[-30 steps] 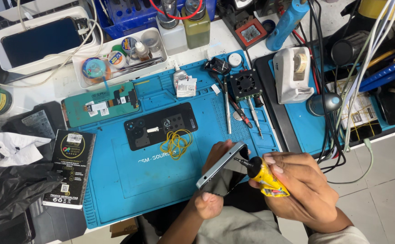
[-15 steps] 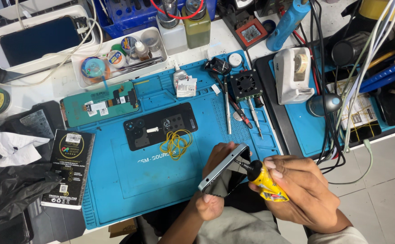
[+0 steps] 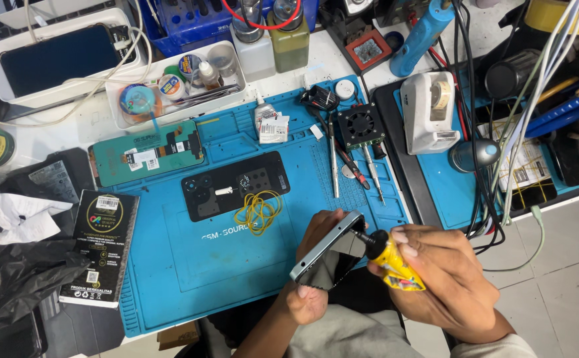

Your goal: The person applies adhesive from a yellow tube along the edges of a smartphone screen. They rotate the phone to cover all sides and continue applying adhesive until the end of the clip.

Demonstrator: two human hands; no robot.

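My left hand holds a phone body tilted on its edge over the near side of the blue work mat. My right hand grips a small yellow glue tube, and its black nozzle touches the phone's upper edge. On the mat lie a black phone back cover, a bundle of yellow rubber bands and a teal display panel.
Screwdrivers and tweezers lie by a small black fan. A white tray of small pots sits behind the mat. A black box lies left, a tape dispenser and hanging cables right.
The glue tube's nozzle has slid slightly right along the phone's edge, and the phone has tipped a little in my left hand.
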